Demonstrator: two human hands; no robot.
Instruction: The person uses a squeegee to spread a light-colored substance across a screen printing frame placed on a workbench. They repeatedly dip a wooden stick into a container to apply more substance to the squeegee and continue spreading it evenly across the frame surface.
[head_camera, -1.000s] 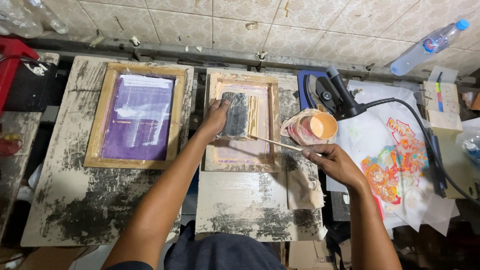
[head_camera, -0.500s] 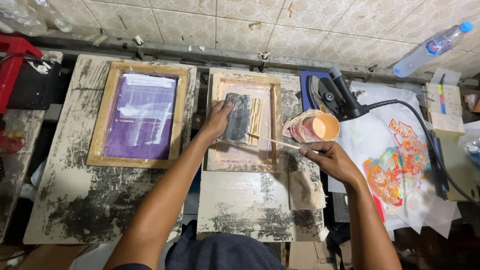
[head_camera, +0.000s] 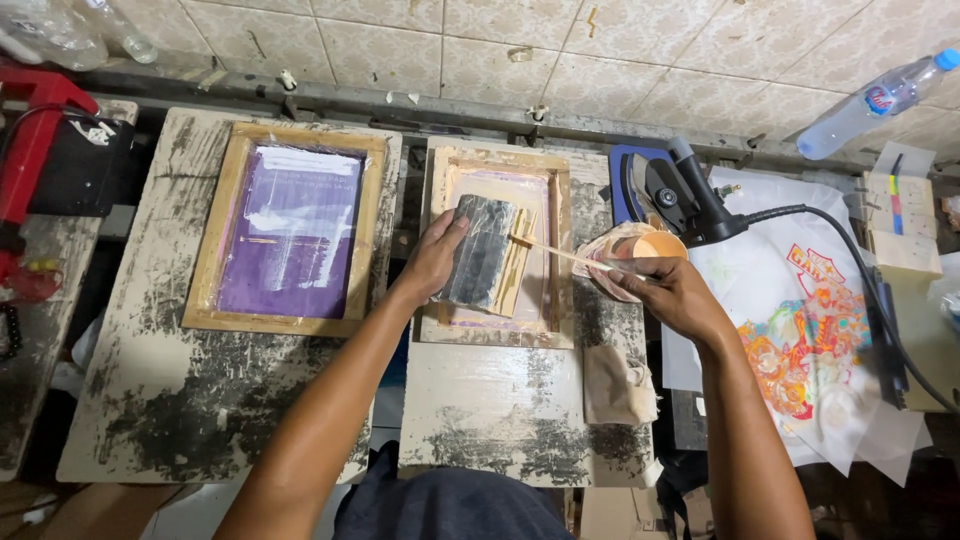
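My left hand grips a dark, ink-stained squeegee that rests on the pale mesh of a small wooden screen frame in the middle. My right hand holds a thin wooden stick whose tip reaches over the frame beside the squeegee. Just behind that hand stands an orange ink cup wrapped in plastic. The frame lies on a worn, ink-smeared printing board.
A bigger wooden frame with purple mesh lies on the left board. To the right are a dark flat iron with cable, a printed white cloth, a plastic bottle and a red tool far left.
My right hand has moved up toward the cup and the stick's tip has shifted higher along the squeegee's right edge. My left hand stays on the squeegee.
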